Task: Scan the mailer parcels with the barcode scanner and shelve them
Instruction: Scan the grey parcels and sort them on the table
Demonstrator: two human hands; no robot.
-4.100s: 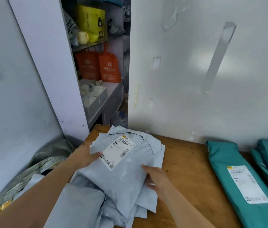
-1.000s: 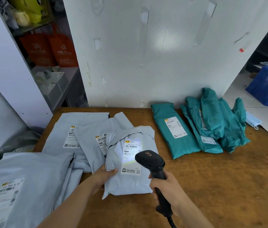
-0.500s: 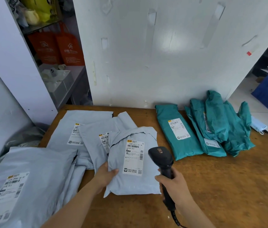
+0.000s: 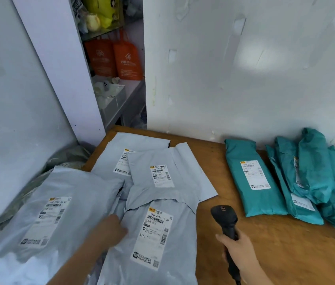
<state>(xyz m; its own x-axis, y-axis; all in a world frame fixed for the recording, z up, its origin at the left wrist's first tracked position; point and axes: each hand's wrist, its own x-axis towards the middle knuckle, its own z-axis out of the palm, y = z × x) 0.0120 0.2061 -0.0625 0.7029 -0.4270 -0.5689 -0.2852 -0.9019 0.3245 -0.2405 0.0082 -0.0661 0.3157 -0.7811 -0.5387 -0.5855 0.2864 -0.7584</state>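
Note:
Several grey mailer parcels lie overlapping on the left of the wooden table (image 4: 285, 249). The nearest grey mailer (image 4: 174, 249) lies label up, and my left hand (image 4: 109, 229) holds its left edge. My right hand (image 4: 238, 249) grips the black barcode scanner (image 4: 225, 221) by its handle, upright, just right of that mailer. Another labelled grey mailer (image 4: 162, 177) lies behind it, and a large grey mailer (image 4: 55, 212) sits at the left. Teal mailers lie at the right, one teal mailer (image 4: 253, 177) flat and label up.
A heap of teal mailers (image 4: 314, 177) leans against the white wall at the far right. Behind the table's left corner an open shelf unit (image 4: 117, 95) holds orange bags (image 4: 127, 60) and a clear box. A crumpled bag (image 4: 68, 157) lies beside the table at left.
The view has swung left and closer. The scanner has moved off the nearest grey mailer's label to its right side. My left hand still holds that mailer's left edge.

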